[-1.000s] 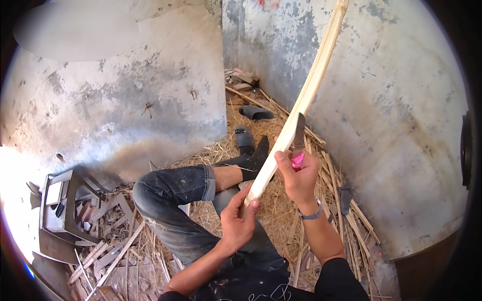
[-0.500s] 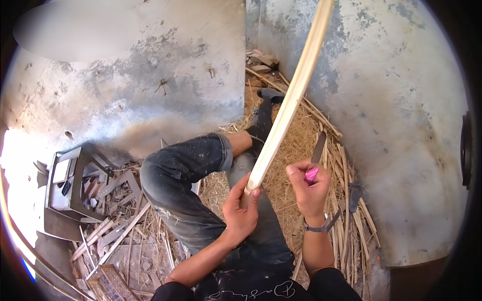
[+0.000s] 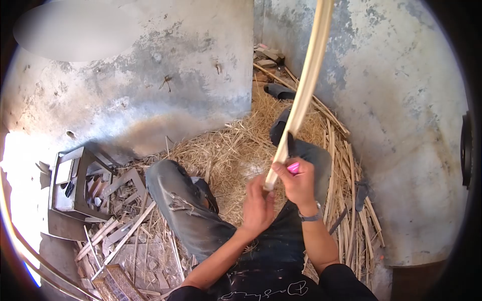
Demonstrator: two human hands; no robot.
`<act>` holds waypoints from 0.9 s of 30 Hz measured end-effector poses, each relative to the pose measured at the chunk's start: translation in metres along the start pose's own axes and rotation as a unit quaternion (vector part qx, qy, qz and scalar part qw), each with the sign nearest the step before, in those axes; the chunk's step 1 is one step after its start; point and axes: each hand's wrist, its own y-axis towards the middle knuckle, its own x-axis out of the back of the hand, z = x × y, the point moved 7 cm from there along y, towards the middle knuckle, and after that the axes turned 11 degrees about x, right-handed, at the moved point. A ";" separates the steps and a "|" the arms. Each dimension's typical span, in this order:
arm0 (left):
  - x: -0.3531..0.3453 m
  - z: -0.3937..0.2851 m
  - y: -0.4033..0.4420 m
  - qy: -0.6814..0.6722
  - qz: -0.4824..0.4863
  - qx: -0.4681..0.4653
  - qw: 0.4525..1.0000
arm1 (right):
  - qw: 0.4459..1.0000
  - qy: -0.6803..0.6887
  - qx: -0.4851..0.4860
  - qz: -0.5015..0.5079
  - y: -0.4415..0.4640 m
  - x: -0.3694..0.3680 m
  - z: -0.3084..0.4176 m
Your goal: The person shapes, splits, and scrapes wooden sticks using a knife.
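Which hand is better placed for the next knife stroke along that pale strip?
Probably the right hand: it grips the pink-handled knife, its dark blade beside the pale strip. The left hand holds the strip's lower end, better suited to steadying.

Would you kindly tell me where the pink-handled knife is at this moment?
In the head view, the pink-handled knife is just right of centre, in the right hand, its dark blade beside the pale wooden strip.

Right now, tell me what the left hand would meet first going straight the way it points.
The wooden strip, whose lower end the left hand grips; past that, probably the right hand, though depth is unclear.
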 end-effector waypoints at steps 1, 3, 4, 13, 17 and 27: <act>0.001 0.010 0.010 0.003 -0.018 -0.033 0.999 | 1.000 -0.019 -0.017 0.017 0.002 -0.003 -0.012; 0.016 0.034 0.020 -0.020 -0.013 -0.013 1.000 | 0.998 -0.055 -0.019 0.039 0.000 -0.011 -0.024; 0.029 0.038 0.032 -0.040 -0.015 0.013 0.999 | 0.996 -0.075 0.003 0.049 0.000 -0.015 -0.027; 0.169 -0.104 0.173 -0.194 -0.025 -0.185 0.963 | 0.990 -0.116 0.006 0.083 0.012 -0.063 -0.088; 0.209 -0.159 0.237 -0.258 -0.021 -0.204 0.944 | 0.987 -0.125 -0.019 0.095 0.022 -0.094 -0.150; 0.129 -0.142 0.318 -0.393 -0.021 -0.224 0.892 | 0.995 -0.024 -0.094 -0.025 0.040 -0.069 -0.253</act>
